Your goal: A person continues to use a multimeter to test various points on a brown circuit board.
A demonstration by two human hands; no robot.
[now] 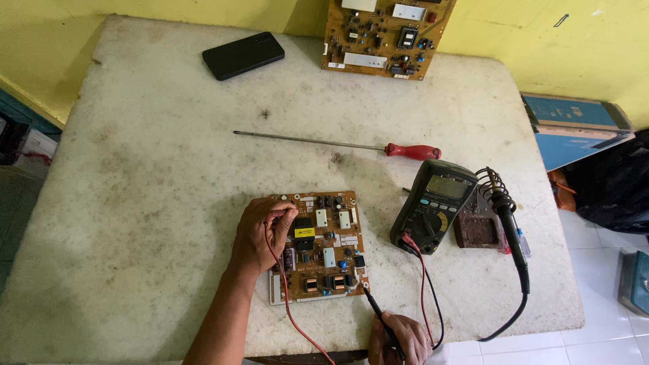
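Note:
A brown circuit board (pixel 324 236) with several components lies on the white table near its front edge. My left hand (pixel 260 233) rests on the board's left side, pinching the red test probe against it; the red lead (pixel 287 304) runs down past my wrist. My right hand (pixel 399 338) at the bottom edge grips the black test probe (pixel 374 304), whose tip touches the board's lower right corner. A dark multimeter (pixel 433 206) lies right of the board with both leads plugged in.
A red-handled long screwdriver (pixel 338 144) lies across the table behind the board. A soldering iron (pixel 507 223) sits in its coil stand at the right. A black phone (pixel 243 55) and a second circuit board (pixel 385 37) sit at the back. Boxes stand on the floor at right.

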